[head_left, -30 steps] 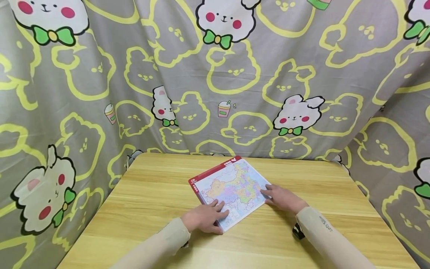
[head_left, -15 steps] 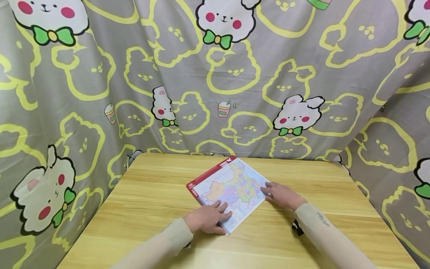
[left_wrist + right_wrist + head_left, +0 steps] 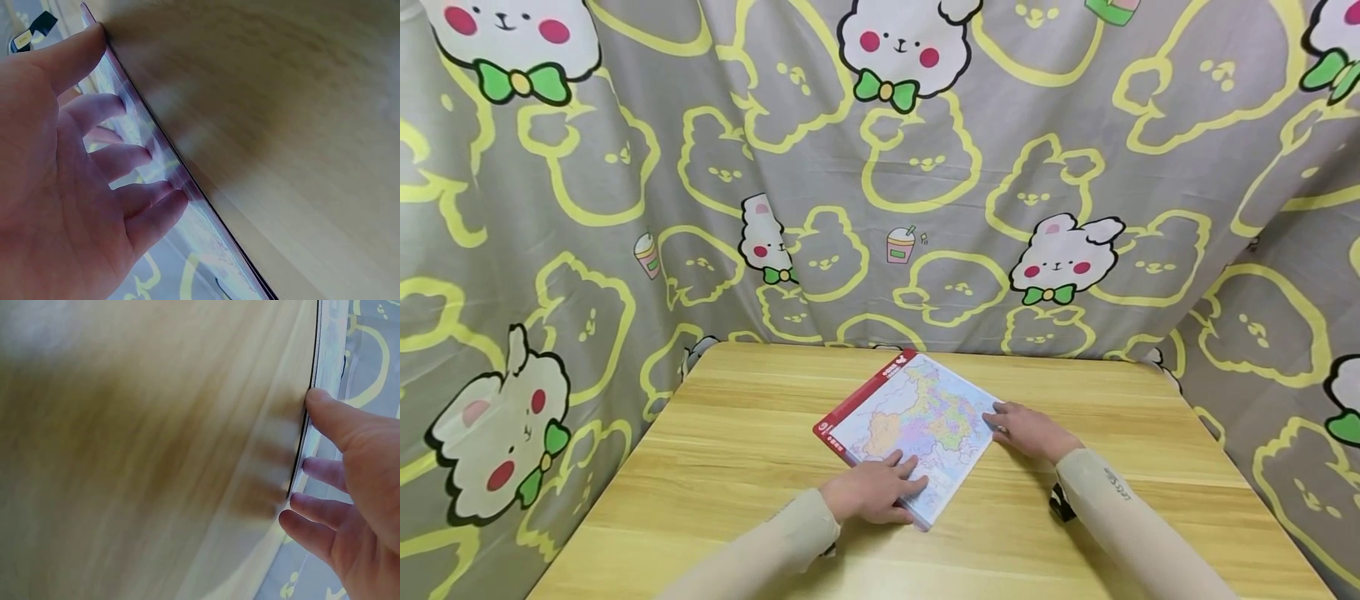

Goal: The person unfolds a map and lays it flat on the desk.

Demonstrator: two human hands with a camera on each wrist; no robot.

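Note:
A thin map board (image 3: 917, 417) with a red border along two sides lies at a slant on the wooden table. My left hand (image 3: 876, 490) rests on its near-left part, fingers spread across the printed map and thumb by the near corner. At the right edge, my right hand (image 3: 1028, 429) touches the board with its fingertips. In the left wrist view the fingertips of the left hand (image 3: 75, 162) meet the glossy board surface (image 3: 206, 231), and the thumb lies along its edge. The right wrist view has the right thumb (image 3: 325, 406) against the board's dark edge.
The pale wooden table (image 3: 715, 500) reaches back to a grey curtain (image 3: 820, 167) printed with rabbits and yellow outlines, which also hangs at both sides. A black-and-white band (image 3: 1062, 504) shows under the right wrist.
The map board has turned counterclockwise on the table, its near corner swinging right and its far corner left. My left hand has shifted right and nearer; the right hand has slid slightly away.

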